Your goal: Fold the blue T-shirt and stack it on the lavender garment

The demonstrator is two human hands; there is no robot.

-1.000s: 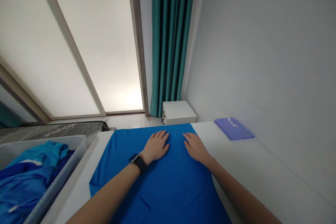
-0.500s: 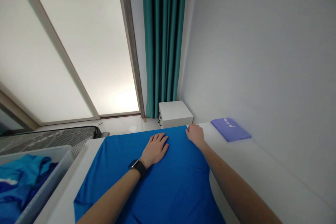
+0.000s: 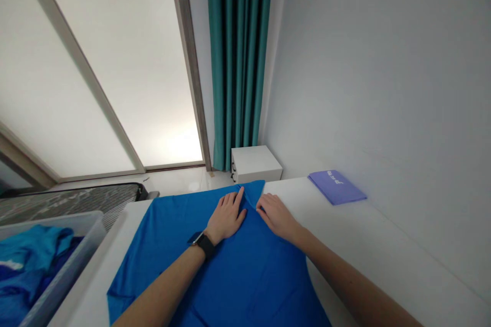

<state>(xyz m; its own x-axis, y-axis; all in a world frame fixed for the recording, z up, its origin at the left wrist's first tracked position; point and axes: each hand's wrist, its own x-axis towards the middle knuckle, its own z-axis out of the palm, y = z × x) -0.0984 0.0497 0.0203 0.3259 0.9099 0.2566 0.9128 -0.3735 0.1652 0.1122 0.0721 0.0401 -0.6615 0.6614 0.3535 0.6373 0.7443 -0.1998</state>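
L hand [image 3: 226, 217]: fingers open, flat on blue cloth [image 3: 233, 276] | R hand [image 3: 276, 217]: fingers at cloth fold [image 3: 251, 196], grip unclear | white bench [image 3: 345, 230] lower right

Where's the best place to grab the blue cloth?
Probably the raised fold of the blue cloth, between your hands. Come from above with your right hand, which is already beside it: the fold stands up in a ridge, so fingers can likely pinch it, while your left hand lies flat, pressing the cloth down.
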